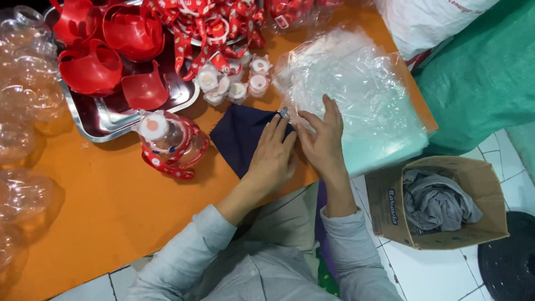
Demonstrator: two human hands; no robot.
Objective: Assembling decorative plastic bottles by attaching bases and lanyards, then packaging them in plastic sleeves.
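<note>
My left hand (273, 156) lies flat on a dark navy cloth (239, 136) spread on the orange table (111, 206). My right hand (322, 139) rests beside it with fingers spread on the edge of a stack of clear plastic bags (356, 95). A small shiny silver piece (284, 112) sits just beyond my fingertips. Neither hand grips anything. An assembled clear bottle with a red strap (170, 145) lies on the table left of the cloth.
A steel tray (111, 117) holds red plastic parts (92, 67); small white caps (234, 83) and red straps (206, 22) lie behind the cloth. Clear bottle shells (22, 111) line the left edge. A cardboard box with grey cloth (440, 200) stands on the tiled floor, green sacking (485, 72) beyond.
</note>
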